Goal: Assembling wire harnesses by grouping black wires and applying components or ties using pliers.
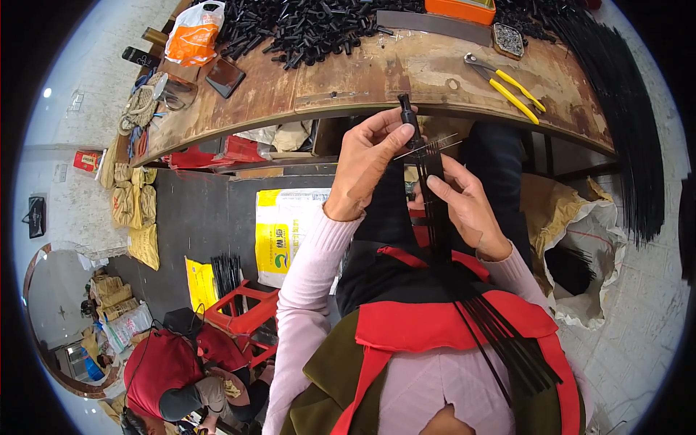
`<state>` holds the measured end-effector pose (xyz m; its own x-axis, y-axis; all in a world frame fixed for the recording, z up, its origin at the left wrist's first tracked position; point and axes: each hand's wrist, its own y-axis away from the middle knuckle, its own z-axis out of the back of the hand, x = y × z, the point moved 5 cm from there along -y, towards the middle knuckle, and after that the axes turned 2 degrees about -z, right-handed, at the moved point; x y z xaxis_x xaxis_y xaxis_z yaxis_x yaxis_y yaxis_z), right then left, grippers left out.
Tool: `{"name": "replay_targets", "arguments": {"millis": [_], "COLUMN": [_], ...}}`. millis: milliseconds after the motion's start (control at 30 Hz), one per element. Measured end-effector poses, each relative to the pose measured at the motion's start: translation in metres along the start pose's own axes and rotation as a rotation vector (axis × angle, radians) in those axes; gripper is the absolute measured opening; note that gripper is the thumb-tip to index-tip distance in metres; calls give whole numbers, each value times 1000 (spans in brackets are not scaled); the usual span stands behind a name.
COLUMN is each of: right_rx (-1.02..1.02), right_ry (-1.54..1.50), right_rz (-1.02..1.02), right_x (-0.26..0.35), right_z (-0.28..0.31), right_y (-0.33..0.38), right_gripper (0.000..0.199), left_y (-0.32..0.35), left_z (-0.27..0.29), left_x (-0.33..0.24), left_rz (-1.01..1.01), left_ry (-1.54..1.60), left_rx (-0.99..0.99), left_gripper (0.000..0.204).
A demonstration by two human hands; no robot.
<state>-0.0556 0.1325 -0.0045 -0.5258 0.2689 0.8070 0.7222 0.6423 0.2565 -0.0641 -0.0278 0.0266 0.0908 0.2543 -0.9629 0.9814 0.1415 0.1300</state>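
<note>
My left hand [366,163] pinches a small black tubular piece [408,114] between thumb and fingers, just off the table's front edge. Close beside it, my right hand [467,203] grips a bundle of long thin black strips [436,217], its thumb lying over them. The strips run down across my lap and over the red apron [435,322]. Where the tubular piece meets their upper ends, a few thin, shiny wire-like rods [442,143] cross them. Whether the piece is joined to the strips I cannot tell.
On the wooden table [326,85] lie a heap of black tubular pieces [312,29], yellow-handled pliers [511,87], a phone [225,77] and a tin of small metal parts [507,40]. More black strips [631,123] hang off the right. A sack [587,254] stands right; another person [170,366] works lower left.
</note>
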Motion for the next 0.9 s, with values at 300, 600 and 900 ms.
{"name": "replay_targets", "arguments": {"millis": [300,600,900], "right_rx": [20,30,49], "right_ry": [-16,-28,19], "right_rz": [12,-1,21], "right_x": [1,2,1], "right_z": [2,-1,-6], "right_y": [-1,0,0], "right_gripper": [45,42,39], "left_y": [2,27,31], "left_z": [-3,-1,5], "left_x": [-1,-4,4], "left_rz": [-62,-135,-239], "left_ry": [29,272,96], "left_rx": [53,4,-48], "left_gripper": [34,35,13]}}
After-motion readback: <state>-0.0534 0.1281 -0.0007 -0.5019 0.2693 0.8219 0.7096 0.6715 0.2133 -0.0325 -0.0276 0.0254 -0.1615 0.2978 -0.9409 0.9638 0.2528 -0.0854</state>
